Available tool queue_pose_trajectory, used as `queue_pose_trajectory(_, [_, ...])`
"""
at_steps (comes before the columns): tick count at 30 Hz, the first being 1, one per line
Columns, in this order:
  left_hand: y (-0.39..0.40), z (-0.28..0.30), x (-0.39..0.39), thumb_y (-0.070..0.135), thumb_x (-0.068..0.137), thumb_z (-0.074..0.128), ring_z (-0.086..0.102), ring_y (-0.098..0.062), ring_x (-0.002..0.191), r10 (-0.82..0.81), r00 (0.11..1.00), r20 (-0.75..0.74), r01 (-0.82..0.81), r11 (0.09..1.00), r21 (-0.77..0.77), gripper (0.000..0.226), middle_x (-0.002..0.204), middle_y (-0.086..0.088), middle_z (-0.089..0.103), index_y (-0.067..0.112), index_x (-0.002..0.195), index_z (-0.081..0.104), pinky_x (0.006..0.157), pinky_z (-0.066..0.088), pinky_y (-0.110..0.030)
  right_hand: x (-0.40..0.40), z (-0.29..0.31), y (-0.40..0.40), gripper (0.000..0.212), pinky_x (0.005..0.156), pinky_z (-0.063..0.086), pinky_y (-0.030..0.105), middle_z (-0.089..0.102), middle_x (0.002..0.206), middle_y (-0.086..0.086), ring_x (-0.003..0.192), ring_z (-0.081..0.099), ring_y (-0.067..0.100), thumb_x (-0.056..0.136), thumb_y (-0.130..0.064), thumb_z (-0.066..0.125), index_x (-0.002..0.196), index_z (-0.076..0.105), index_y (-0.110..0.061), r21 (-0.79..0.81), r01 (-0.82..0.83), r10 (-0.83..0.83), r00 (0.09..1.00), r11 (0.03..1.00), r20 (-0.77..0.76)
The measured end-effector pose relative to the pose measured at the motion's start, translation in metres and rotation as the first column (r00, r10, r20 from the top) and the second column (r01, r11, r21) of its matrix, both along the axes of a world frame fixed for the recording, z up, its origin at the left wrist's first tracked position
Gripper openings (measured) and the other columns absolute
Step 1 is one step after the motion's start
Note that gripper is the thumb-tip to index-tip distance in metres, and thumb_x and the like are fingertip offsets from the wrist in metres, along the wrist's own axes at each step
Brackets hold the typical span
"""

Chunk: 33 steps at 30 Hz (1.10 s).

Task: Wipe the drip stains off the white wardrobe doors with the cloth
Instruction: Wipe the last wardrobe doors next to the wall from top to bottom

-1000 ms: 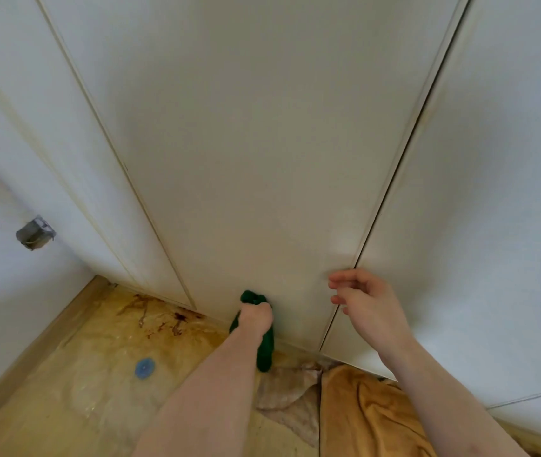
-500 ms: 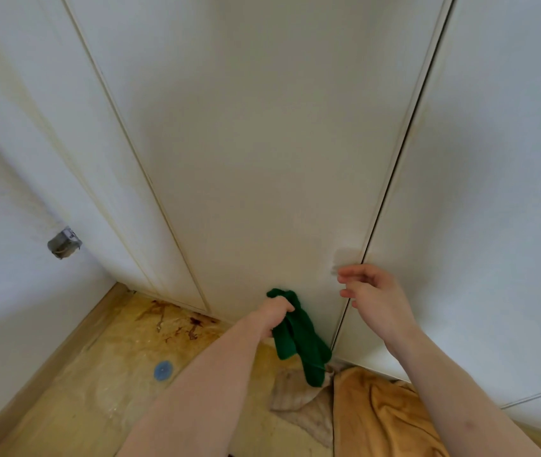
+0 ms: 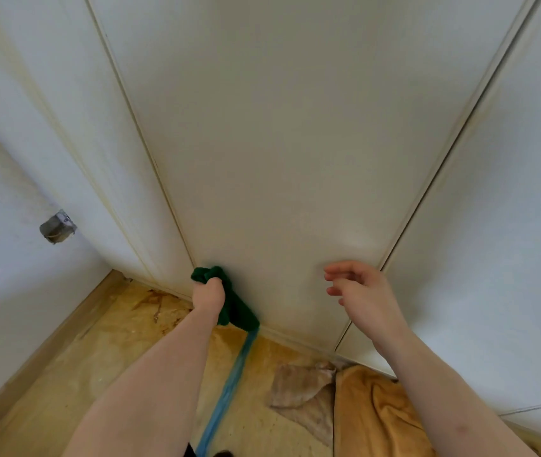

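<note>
Head view looks down a run of tall white wardrobe doors (image 3: 279, 159) that fill the frame from nine o'clock round to three. Thin dark seams divide the panels, and faint yellowish streaks run along the seams at eleven and one o'clock. Below the doors, a glossy yellow-tan floor (image 3: 74, 384) spreads across the lower frame, with brown smears (image 3: 155, 303) near the door foot at eight o'clock. A plain white wall (image 3: 5, 258) closes the left side, with a wooden skirting strip at its base and a small grey metal fitting (image 3: 57, 226) sticking out at nine o'clock.

The left hand (image 3: 208, 293) grips a bunched dark green cloth (image 3: 234, 306) against the bottom of the middle door, just beside the left seam; a fold of the cloth hangs down to the door's foot. The right hand (image 3: 366, 293) hovers near the right seam, fingers loosely curled and holding nothing; whether its fingertips touch the door is unclear.

A blurred blue streak (image 3: 229, 390) runs from the cloth toward six o'clock; I cannot make out what it is. At five o'clock lie a crumpled beige rag (image 3: 302, 390) and an orange towel (image 3: 371, 420), cut off by the lower edge.
</note>
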<state>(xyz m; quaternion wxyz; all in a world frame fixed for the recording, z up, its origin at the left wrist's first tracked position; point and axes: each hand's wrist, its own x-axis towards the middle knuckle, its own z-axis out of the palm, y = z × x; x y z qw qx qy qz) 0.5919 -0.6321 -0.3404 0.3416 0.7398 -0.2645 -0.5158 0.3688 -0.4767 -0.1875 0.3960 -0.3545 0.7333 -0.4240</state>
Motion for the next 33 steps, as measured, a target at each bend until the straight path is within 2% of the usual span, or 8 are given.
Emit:
queue_pose_trajectory(9, [0.0,-0.038,-0.036,0.004,0.097,0.04,0.043,-0.036,0.131,0.023,0.998,-0.053,-0.019,0.996,0.081,0.063,0.145,-0.013,0.043,0.014,0.156,0.021,0.115,0.034,-0.045,0.002,-0.011,-0.01,0.032,0.074,0.055,0.025,0.074,0.098,-0.011,0.083,0.071,0.005,0.094,-0.005,0.054,0.097,0.073,-0.031,0.017,-0.017,0.017,1.0,1.0,-0.015])
queue_pose_trajectory(13, [0.0,-0.057,-0.044,0.014,0.1,0.039,0.046,-0.038,0.132,-0.087,0.995,-0.043,0.093,0.98,0.176,0.056,0.147,-0.018,0.045,0.009,0.154,0.026,0.111,0.039,-0.044,-0.005,-0.011,-0.006,0.031,0.079,0.056,0.027,0.074,0.098,-0.012,0.082,0.071,0.002,0.096,-0.006,0.055,0.099,0.073,-0.03,0.03,-0.013,0.013,1.0,0.999,-0.016])
queue_pose_trajectory(17, [0.013,-0.062,-0.067,0.017,0.104,0.036,0.052,-0.032,0.122,-0.151,0.982,-0.114,0.177,0.947,0.268,0.036,0.125,-0.019,0.056,0.003,0.137,0.042,0.109,0.043,-0.042,-0.013,-0.009,-0.002,0.03,0.08,0.056,0.029,0.074,0.098,-0.011,0.081,0.071,0.002,0.096,-0.006,0.055,0.098,0.073,-0.03,0.024,0.008,-0.007,1.0,1.0,-0.01])
queue_pose_trajectory(19, [0.022,-0.065,-0.082,0.021,0.104,0.037,0.053,-0.034,0.118,-0.16,0.978,-0.136,0.194,0.936,0.295,0.038,0.128,-0.019,0.056,0.004,0.138,0.044,0.106,0.046,-0.045,-0.016,-0.007,0.001,0.03,0.079,0.055,0.028,0.074,0.098,-0.011,0.083,0.071,0.004,0.096,-0.006,0.055,0.098,0.073,-0.03,0.022,0.008,-0.007,1.0,1.0,-0.013])
queue_pose_trajectory(22, [0.034,-0.079,-0.104,0.028,0.102,0.041,0.057,-0.033,0.099,-0.187,0.971,-0.151,0.227,0.918,0.324,0.042,0.115,-0.017,0.06,0.004,0.136,0.051,0.1,0.051,-0.046,-0.02,-0.005,0.004,0.03,0.078,0.055,0.027,0.074,0.098,-0.01,0.087,0.072,0.007,0.096,-0.005,0.054,0.099,0.073,-0.029,0.018,0.014,-0.014,1.0,1.0,-0.008])
queue_pose_trajectory(24, [0.045,-0.081,-0.122,0.029,0.102,0.043,0.055,-0.032,0.094,-0.168,0.967,-0.193,0.227,0.913,0.34,0.042,0.117,-0.018,0.06,0.005,0.135,0.053,0.1,0.05,-0.045,-0.022,-0.005,0.005,0.031,0.076,0.054,0.025,0.074,0.099,-0.011,0.086,0.072,0.006,0.096,-0.005,0.054,0.099,0.073,-0.029,0.012,0.015,-0.015,1.0,1.0,-0.005])
queue_pose_trajectory(28, [0.069,-0.081,-0.155,0.032,0.102,0.042,0.056,-0.03,0.096,-0.213,0.94,-0.265,0.305,0.873,0.38,0.043,0.125,-0.014,0.059,0.01,0.139,0.05,0.092,0.049,-0.038,-0.022,-0.003,0.005,0.032,0.078,0.055,0.025,0.074,0.098,-0.012,0.082,0.071,0.002,0.096,-0.005,0.055,0.1,0.073,-0.031,-0.009,0.008,-0.008,1.0,1.0,0.0])
queue_pose_trajectory(33, [0.078,-0.092,-0.17,0.029,0.099,0.047,0.056,-0.033,0.118,-0.375,0.872,-0.315,0.48,0.781,0.398,0.047,0.131,-0.017,0.057,0.007,0.14,0.047,0.108,0.047,-0.046,-0.018,-0.001,0.003,0.036,0.075,0.051,0.022,0.074,0.1,-0.012,0.087,0.071,0.005,0.094,-0.002,0.052,0.102,0.073,-0.03,-0.018,0.004,-0.004,0.999,1.0,0.036])
